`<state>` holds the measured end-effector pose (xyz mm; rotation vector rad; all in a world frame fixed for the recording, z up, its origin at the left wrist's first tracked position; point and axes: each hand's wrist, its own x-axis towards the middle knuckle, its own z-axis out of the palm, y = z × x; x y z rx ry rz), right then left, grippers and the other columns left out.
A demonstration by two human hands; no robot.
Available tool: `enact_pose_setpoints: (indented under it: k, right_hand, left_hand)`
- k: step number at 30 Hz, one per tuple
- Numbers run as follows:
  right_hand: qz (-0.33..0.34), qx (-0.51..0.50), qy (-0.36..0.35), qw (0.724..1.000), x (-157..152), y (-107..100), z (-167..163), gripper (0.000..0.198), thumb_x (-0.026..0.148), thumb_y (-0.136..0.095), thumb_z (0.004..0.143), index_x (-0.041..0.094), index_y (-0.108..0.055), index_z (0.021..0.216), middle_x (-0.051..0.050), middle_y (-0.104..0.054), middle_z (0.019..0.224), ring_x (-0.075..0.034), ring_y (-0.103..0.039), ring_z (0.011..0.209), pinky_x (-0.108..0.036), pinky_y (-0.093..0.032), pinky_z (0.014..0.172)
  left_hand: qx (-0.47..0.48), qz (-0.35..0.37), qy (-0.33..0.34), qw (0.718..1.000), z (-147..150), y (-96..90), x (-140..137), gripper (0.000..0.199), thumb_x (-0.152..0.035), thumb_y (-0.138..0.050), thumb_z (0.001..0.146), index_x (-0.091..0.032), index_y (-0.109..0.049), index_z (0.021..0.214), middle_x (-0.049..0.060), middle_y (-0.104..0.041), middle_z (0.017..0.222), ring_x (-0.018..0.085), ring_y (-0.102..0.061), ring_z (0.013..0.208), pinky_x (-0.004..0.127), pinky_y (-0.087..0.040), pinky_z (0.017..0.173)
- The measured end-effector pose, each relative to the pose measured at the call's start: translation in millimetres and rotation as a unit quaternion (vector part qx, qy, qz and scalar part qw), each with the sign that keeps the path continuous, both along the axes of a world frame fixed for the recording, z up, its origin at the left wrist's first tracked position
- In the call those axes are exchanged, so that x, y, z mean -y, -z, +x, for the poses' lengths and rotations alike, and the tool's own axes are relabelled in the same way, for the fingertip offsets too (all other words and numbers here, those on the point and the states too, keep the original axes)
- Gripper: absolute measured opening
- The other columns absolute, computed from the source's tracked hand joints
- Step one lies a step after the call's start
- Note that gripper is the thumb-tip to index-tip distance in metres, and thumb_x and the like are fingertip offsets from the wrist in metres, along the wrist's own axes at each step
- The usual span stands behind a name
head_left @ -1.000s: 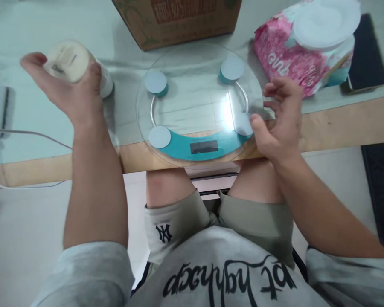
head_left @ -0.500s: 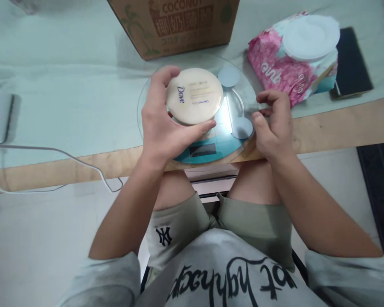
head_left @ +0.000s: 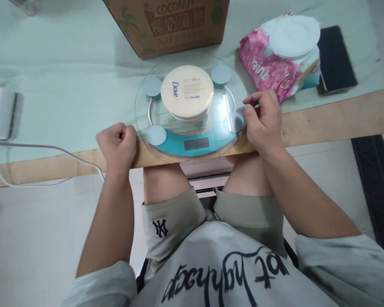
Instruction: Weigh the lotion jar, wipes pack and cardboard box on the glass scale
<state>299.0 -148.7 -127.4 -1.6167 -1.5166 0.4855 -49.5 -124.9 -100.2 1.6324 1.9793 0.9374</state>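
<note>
A round glass scale (head_left: 219,115) lies at the table's front edge, with a blue band and a dark display (head_left: 196,144) along its near side. On the glass stands a cream-coloured Dove jar (head_left: 192,94), lid up, its label turned sideways. My left hand (head_left: 117,144) is closed in a fist on the wooden edge, just left of the scale and apart from the jar. My right hand (head_left: 264,119) rests at the scale's right rim with its fingers curled in. I see nothing held in it; whether its fingertips touch the glass I cannot tell.
Behind the scale stands a brown cardboard box (head_left: 176,30). A pink wipes pack (head_left: 265,68) with a white lid sits at the right, beside a dark flat box (head_left: 337,62). At the left are a white device (head_left: 0,111) and a white cable (head_left: 60,152) over the wooden edge (head_left: 333,119).
My left hand has let go of the Dove jar, moved left and toward me, and closed into a fist. The jar now stands on the scale. My right hand stays by the rim.
</note>
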Motion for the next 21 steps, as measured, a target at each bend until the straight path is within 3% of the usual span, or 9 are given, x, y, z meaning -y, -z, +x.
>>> enact_pose_setpoints:
  k: [7, 21]
  right_hand:
    - [0.016, 0.04, -0.014, 0.999, -3.8, 4.6, 1.3, 0.018, 0.035, -0.054, 0.09, 0.02, -0.063, 0.087, -0.008, -0.059, 0.093, -0.016, -0.054, 0.086, -0.033, -0.052, 0.082]
    - [0.002, 0.07, -0.028, 0.997, -7.5, 8.6, 0.8, 0.009, 0.028, -0.055, 0.086, 0.021, -0.06, 0.083, -0.008, -0.058, 0.09, -0.016, -0.053, 0.084, -0.035, -0.051, 0.082]
  left_hand:
    - [-0.061, -0.047, -0.021, 0.997, 11.4, 2.0, -7.2, 0.048, -0.002, -0.061, 0.079, -0.016, -0.026, 0.049, -0.002, -0.016, 0.053, 0.011, -0.02, 0.054, 0.036, -0.015, 0.062]
    - [-0.079, -0.06, -0.024, 0.995, 11.4, 1.9, -6.3, 0.049, -0.003, -0.061, 0.08, -0.017, -0.025, 0.049, -0.002, -0.016, 0.053, 0.012, -0.021, 0.055, 0.036, -0.016, 0.063]
